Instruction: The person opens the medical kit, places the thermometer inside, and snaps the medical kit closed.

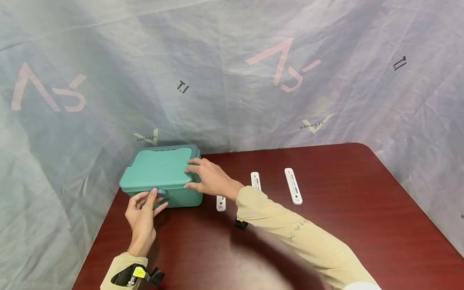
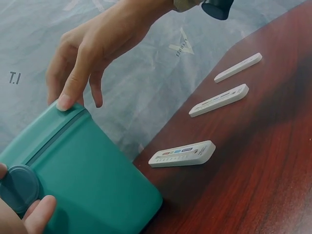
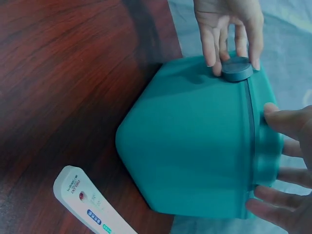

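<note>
A teal lidded box (image 1: 159, 167) stands closed at the table's left, with a grey-blue handle lying round its lid. My left hand (image 1: 142, 213) pinches the round latch (image 3: 237, 69) on the box's front between thumb and fingers. At the lid's right front corner, my right hand (image 1: 214, 176) touches the box with spread fingers; its thumb (image 2: 66, 101) rests on the lid edge. Right of the box lie three white thermometers: the nearest thermometer (image 2: 183, 153), a middle thermometer (image 1: 255, 181) and a far thermometer (image 1: 293, 186). My right arm partly covers the first two in the head view.
The dark red wooden table (image 1: 362, 209) extends right and toward me. A grey printed cloth (image 1: 224, 80) hangs behind and at both sides, close to the box's back.
</note>
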`<action>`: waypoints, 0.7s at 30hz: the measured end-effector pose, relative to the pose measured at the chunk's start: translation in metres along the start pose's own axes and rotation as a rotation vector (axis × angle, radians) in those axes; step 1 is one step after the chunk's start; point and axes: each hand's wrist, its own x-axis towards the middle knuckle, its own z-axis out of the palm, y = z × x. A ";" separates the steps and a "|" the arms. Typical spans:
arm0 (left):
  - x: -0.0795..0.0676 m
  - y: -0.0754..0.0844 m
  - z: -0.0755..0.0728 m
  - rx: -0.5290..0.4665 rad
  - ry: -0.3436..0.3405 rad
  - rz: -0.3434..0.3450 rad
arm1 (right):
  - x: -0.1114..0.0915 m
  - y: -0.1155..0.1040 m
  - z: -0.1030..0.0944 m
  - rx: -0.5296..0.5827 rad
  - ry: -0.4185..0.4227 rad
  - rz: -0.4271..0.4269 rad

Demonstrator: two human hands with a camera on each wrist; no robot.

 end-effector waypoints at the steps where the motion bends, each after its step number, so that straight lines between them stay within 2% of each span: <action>1: 0.000 0.001 0.000 -0.007 0.000 -0.004 | 0.001 -0.001 -0.001 -0.006 -0.006 0.005; 7: 0.002 0.002 -0.001 -0.041 0.007 -0.033 | 0.000 -0.004 -0.002 -0.014 -0.025 0.022; 16: 0.002 0.003 0.000 -0.045 0.013 -0.055 | -0.003 -0.009 0.003 -0.088 0.018 0.010; 21: 0.001 0.006 -0.001 -0.059 0.017 -0.043 | -0.003 -0.010 0.005 -0.146 0.047 -0.009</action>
